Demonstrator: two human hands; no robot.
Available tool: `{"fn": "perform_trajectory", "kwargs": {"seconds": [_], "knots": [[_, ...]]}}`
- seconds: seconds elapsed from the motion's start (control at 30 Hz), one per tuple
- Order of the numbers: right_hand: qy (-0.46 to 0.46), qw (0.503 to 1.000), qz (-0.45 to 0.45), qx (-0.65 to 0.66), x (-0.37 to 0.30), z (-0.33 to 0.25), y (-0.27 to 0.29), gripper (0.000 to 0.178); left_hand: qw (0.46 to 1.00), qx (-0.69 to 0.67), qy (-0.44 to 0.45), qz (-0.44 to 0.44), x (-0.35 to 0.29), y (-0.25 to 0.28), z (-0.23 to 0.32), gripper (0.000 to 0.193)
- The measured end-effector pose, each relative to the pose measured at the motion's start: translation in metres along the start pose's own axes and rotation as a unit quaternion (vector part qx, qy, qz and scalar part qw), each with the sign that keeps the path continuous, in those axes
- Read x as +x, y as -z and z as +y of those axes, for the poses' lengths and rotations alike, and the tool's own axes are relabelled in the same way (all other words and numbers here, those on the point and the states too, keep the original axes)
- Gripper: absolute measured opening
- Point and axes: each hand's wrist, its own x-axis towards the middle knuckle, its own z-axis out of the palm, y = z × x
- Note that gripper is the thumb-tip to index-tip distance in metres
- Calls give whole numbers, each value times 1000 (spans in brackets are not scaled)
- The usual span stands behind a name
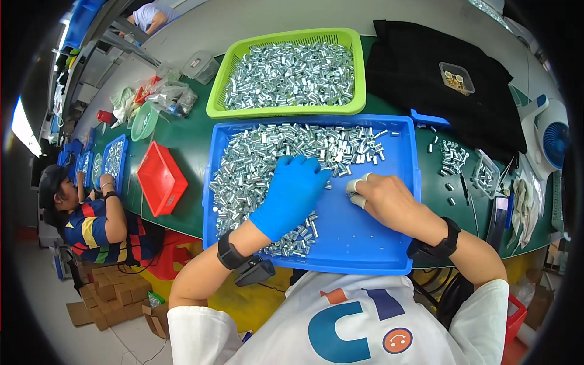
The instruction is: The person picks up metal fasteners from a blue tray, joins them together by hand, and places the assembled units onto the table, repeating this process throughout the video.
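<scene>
A blue tray [365, 243] lies in front of me, its left and far parts covered with several small silver metal sleeves [255, 158]. My left hand [291, 193], in a blue glove, rests flat with fingers spread on that pile. My right hand [380, 194] is bare, with white tape on two fingertips. It is curled over the bare blue floor of the tray near a few loose sleeves; whether it pinches one is hidden. Black bands sit on both wrists.
A green basket [359, 73] full of the same sleeves stands behind the tray. A red bin [159, 177] lies at left, a black cloth [426, 73] with a small clear box at right, and loose sleeves [451, 157] beside a fan. Another person sits at far left.
</scene>
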Motion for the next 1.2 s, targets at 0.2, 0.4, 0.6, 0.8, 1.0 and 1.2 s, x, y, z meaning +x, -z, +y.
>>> {"fn": "perform_trajectory", "kwargs": {"seconds": [0.2,0.4,0.6,0.8,1.0,1.2], "knots": [[-20,993,68,94,-13,5,-5,16,997,41,12,-58,3,-22,9,25],[-43,984,59,162,-17,4,-10,20,993,3,4,-117,11,-15,6,20],[-33,977,64,201,-19,4,-11,19,996,-37,12,-80,3,-13,13,16],[-95,945,68,305,-26,-18,-5,20,798,-527,290,-29,-27,12,56,14],[-84,914,69,390,-38,-32,-23,22,685,-643,342,15,-59,9,79,16],[-92,905,6,416,-41,-29,-24,21,686,-655,316,6,-72,3,76,21]]}}
